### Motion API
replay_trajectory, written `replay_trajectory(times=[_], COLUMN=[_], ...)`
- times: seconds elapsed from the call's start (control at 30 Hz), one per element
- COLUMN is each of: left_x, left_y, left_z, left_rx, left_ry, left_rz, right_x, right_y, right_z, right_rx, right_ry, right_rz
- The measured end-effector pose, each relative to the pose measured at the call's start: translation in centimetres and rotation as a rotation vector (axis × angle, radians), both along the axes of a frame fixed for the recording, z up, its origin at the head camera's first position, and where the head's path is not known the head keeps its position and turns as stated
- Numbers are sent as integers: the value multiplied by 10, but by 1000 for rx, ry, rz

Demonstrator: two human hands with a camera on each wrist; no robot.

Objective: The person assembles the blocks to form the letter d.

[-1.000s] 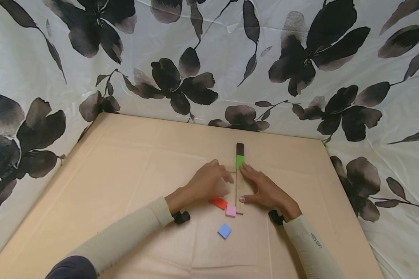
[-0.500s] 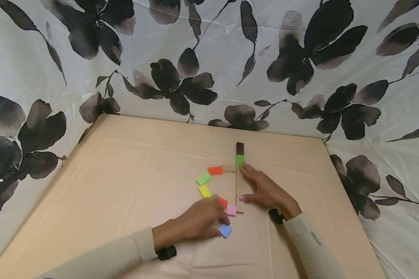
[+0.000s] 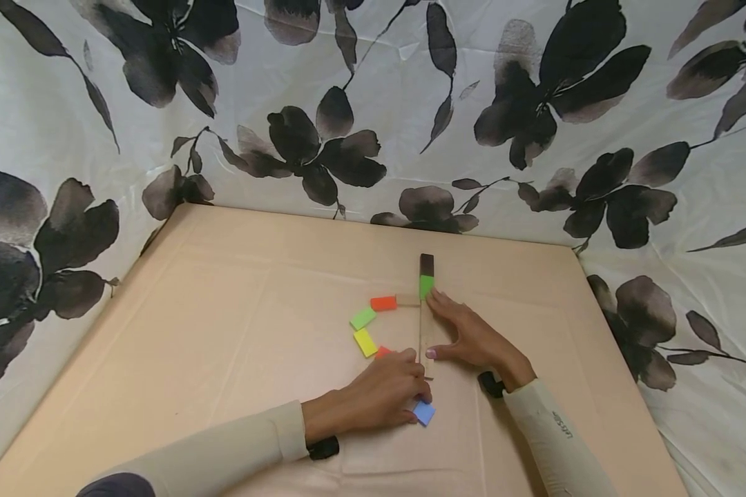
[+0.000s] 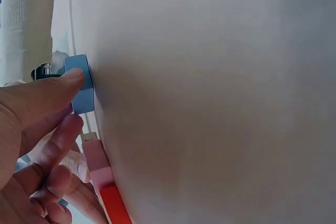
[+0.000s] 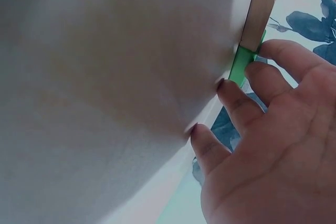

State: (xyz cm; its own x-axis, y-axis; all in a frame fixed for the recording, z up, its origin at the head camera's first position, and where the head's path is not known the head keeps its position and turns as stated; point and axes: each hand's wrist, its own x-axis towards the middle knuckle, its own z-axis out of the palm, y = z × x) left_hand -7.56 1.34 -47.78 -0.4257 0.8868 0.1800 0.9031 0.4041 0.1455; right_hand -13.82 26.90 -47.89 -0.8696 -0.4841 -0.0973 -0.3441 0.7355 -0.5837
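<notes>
My left hand point(image 3: 385, 390) pinches a blue block point(image 3: 424, 413) between thumb and fingers, near the lower end of a thin wooden strip point(image 3: 425, 328). In the left wrist view the thumb lies on the face of the blue block point(image 4: 83, 100), and a pink block point(image 4: 97, 166) and a red block point(image 4: 115, 203) stand just beyond. From the head camera the left hand hides the pink block. My right hand point(image 3: 479, 338) rests along the strip's right side, fingers extended, with fingertips by a green block point(image 3: 426, 287). A dark brown block point(image 3: 426, 265) tops that column.
Left of the strip, blocks form a curve: a wood-coloured one point(image 3: 407, 301), a red-orange one point(image 3: 383, 304), a light green one point(image 3: 363, 319) and a yellow one point(image 3: 365, 342). They lie on a beige-covered table point(image 3: 255, 290). A floral cloth point(image 3: 224, 159) hangs behind.
My left hand has come down from beside the strip, taken hold of the blue block and shifted it rightward, toward the strip's lower end. The right hand stays in place.
</notes>
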Motion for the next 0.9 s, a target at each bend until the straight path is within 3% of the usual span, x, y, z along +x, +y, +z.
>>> replay_trajectory(times=[0.4,0.9], left_x=[-11,-24], left_y=[16,22], left_z=[5,4], left_rx=[-19,7], left_ry=[70,-55], left_rz=[27,59], right_x=[-1,-1], right_y=[0,0], right_z=[-1,-1], right_rx=[12,22], right_ry=[38,35], right_rz=[26,15])
